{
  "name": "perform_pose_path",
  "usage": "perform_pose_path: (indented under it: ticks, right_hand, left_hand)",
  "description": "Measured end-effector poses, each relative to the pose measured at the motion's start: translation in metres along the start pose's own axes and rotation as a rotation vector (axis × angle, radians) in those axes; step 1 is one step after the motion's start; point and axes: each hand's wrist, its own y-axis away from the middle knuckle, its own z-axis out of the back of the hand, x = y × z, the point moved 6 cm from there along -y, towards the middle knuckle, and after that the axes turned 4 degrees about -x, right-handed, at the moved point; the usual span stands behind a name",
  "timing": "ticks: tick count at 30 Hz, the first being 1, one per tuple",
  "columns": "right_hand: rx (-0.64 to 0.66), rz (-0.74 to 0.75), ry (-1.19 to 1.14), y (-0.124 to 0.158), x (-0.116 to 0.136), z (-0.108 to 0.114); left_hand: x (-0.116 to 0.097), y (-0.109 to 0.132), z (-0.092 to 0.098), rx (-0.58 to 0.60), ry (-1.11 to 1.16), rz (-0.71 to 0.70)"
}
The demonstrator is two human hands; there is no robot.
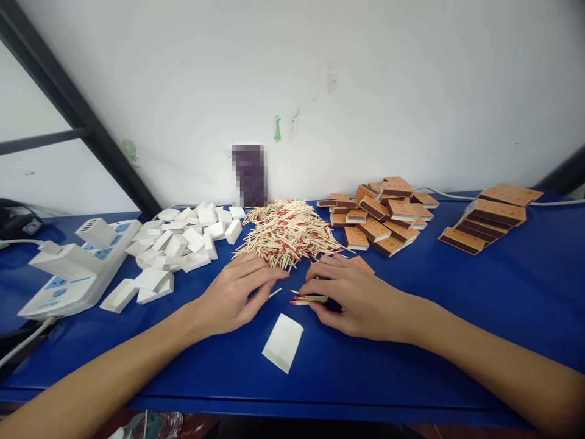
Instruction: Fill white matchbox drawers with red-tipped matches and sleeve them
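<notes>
A big heap of red-tipped matches (292,225) lies at the back middle of the blue table. In front of it, my left hand (244,286) has thumb and forefinger pinched on a match (275,292), whose pale end sticks out. Facing it, my right hand (347,296) holds a small bundle of matches (311,299) between thumb and fingers, red heads pointing left. Just below both hands a single white matchbox tray (283,342) lies on the table, touched by neither. Part of an orange card piece (362,264) shows behind my right hand.
White matchbox trays (187,238) are piled at the left, near a power strip (86,280) with plugs. Orange matchbox sleeves (388,213) are heaped at the right, with flattened ones (496,213) farther right. A pixelated dark rectangle (250,177) stands against the wall.
</notes>
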Motion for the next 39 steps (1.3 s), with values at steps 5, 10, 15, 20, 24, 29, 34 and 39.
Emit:
perform_pose_path:
  ticks: [5,10,15,20,24,29,34,39]
  right_hand:
    - [-0.015,0.041,-0.029,0.000,0.002,-0.004]
    - [-0.221,0.084,-0.023,-0.002,0.003,0.004]
    - [-0.521,0.139,-0.068,0.000,0.006,0.016]
    - [-0.571,0.130,-0.097,0.004,0.006,0.022]
    - [-0.439,0.063,-0.104,0.004,-0.001,0.023]
    - [-0.253,-0.053,-0.049,0.002,-0.017,0.010]
    - [-0.124,-0.075,-0.008,0.002,-0.020,0.005]
    - [0.003,-0.057,0.013,0.003,-0.013,0.005]
  left_hand:
    - [-0.002,-0.003,-0.006,0.010,0.017,0.035]
    - [-0.002,-0.009,-0.012,-0.065,0.138,0.125]
    - [-0.011,-0.016,-0.015,-0.143,0.254,0.110]
    - [-0.016,-0.017,-0.008,-0.031,0.242,-0.027]
    - [-0.014,-0.009,-0.005,0.189,0.024,-0.192]
    - [-0.002,0.000,-0.009,0.402,-0.103,-0.158]
    - [0.002,-0.001,-0.012,0.439,-0.084,-0.106]
    - [0.008,-0.001,-0.012,0.441,-0.075,-0.032]
